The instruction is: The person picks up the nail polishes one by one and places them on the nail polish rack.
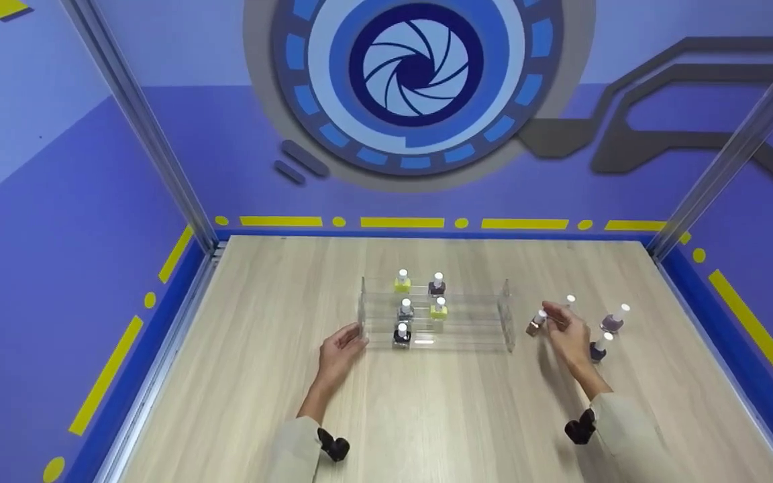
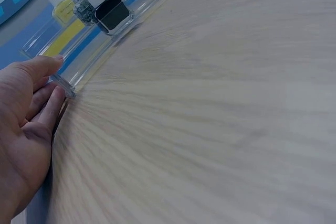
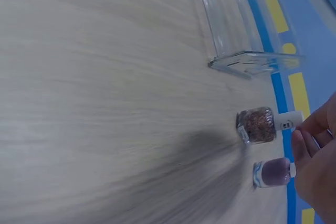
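Plainly, the right hand (image 1: 569, 333) pinches the brown glitter polish bottle (image 3: 256, 125) by its white cap, beside the clear acrylic rack (image 1: 437, 315); a slipping grip could topple neighbouring bottles. The left hand (image 1: 339, 349), fingers relaxed, touches the rack's end.

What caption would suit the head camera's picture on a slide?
Left hand touches the end of a clear tiered rack of nail polish bottles while right hand pinches a brown bottle's cap.

A pale wooden table (image 1: 427, 416) stood inside purple walls (image 1: 58, 221). Above the table, the back wall carried a big blue shutter emblem (image 1: 417, 70). Yellow dashes (image 1: 402, 222) ran just over the table's edge.
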Demonstrator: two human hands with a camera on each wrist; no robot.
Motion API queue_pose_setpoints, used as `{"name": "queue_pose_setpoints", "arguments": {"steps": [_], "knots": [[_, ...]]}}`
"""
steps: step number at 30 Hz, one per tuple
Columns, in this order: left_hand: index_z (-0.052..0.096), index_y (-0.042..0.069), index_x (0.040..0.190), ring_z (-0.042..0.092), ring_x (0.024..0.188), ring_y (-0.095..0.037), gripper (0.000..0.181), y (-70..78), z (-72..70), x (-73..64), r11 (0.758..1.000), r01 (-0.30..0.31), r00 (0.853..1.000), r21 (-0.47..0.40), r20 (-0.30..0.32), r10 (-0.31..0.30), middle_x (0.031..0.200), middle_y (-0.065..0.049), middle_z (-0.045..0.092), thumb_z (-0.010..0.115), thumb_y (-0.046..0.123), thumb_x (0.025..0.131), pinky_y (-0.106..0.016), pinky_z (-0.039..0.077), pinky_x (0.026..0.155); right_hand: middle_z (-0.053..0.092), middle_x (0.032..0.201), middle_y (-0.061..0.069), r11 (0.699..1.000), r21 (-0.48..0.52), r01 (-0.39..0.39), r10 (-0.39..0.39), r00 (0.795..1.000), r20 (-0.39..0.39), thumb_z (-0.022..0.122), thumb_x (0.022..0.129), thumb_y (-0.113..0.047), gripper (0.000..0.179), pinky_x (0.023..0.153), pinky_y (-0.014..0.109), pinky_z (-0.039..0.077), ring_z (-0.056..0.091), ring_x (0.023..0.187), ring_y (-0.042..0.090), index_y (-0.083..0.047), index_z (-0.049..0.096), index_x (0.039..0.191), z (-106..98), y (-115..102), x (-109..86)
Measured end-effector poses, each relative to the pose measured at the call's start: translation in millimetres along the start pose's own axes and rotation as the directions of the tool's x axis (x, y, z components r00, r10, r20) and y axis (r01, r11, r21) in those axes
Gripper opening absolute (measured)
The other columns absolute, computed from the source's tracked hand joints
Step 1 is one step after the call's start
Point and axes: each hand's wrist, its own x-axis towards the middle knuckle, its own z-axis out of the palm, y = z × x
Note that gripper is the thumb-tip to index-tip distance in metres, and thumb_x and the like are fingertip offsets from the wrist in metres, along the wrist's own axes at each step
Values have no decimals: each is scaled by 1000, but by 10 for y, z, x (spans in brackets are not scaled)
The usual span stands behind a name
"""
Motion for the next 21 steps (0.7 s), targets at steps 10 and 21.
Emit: {"name": "queue_pose_setpoints", "arguments": {"steps": [10, 21], "knots": [[55, -4, 142, 55, 137, -37, 48, 0, 3, -14, 999, -19, 1000, -34, 20, 20, 145, -25, 58, 68, 11, 98, -26, 55, 106, 64, 131, 32, 997, 71, 1, -5, 999, 53, 57, 97, 12, 33, 94, 7, 54, 61, 125, 43, 11, 63, 129, 48, 113, -28], [58, -3, 140, 57, 136, -36, 46, -9, -2, 9, 1000, -10, 1000, -2, 1, 10, 143, -23, 60, 69, 11, 97, -27, 55, 106, 69, 124, 29, 1000, 21, 10, -10, 1000, 4, 62, 96, 7, 28, 83, -2, 48, 71, 105, 14, 7, 68, 124, 81, 117, -28]]}}
